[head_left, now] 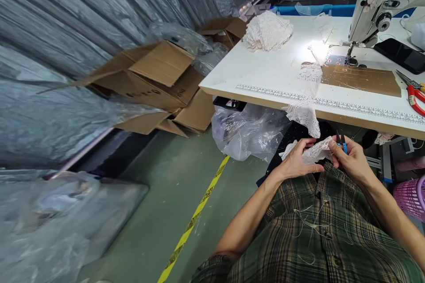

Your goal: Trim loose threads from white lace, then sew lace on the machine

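Over my lap, my left hand [300, 161] is closed on a piece of white lace [317, 152], thumb on the near side. The lace spans to my right hand [350, 159], whose fingertips pinch its other end. That same right hand also holds small blue-handled thread snips [341, 142], blades pointing up and away from me. Beyond my hands, more white lace fabric [303, 115] hangs over the table's front edge and runs back towards the sewing machine's needle [348, 59].
The white sewing table [265, 73] carries a lace pile [268, 31], a brown board [363, 80], red-handled scissors [415, 97] and a phone [400, 55]. Cardboard boxes [159, 75] and a plastic bag [249, 135] lie left of it. A pink basket [410, 196] stands at right.
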A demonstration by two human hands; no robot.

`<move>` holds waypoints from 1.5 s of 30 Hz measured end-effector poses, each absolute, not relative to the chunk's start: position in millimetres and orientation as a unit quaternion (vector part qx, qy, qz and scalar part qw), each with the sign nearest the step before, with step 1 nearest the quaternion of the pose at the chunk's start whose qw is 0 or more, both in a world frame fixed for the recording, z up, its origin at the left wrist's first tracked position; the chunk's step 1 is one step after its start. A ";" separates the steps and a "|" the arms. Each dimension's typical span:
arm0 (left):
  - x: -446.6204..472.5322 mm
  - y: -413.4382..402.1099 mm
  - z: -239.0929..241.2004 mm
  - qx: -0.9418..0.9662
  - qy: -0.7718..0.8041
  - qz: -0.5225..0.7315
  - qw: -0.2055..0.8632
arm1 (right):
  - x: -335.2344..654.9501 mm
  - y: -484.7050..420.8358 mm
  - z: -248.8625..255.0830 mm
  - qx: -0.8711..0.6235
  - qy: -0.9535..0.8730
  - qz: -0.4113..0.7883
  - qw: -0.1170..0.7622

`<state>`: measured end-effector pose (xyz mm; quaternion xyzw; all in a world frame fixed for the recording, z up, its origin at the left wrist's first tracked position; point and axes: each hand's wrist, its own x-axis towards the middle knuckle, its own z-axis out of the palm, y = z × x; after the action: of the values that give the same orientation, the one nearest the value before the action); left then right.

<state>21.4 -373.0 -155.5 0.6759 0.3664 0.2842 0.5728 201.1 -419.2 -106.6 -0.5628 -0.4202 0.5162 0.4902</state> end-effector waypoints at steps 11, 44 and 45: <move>13.2 -376.9 -166.0 0.475 0.358 0.318 0.738 | 203.1 -421.8 -106.9 -0.556 -0.369 0.580 0.467; -16.1 -336.2 -150.0 0.646 0.418 0.399 0.499 | 184.1 -389.6 -103.8 -0.560 -0.564 0.422 0.436; -14.2 -334.0 -148.4 0.622 0.406 0.407 0.532 | 183.6 -395.8 -101.2 -0.544 -0.584 0.426 0.425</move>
<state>-14.2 -334.0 -148.4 0.6216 0.4060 0.4071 0.5321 183.6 -395.8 -101.2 -0.5442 -0.5843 0.4262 0.4253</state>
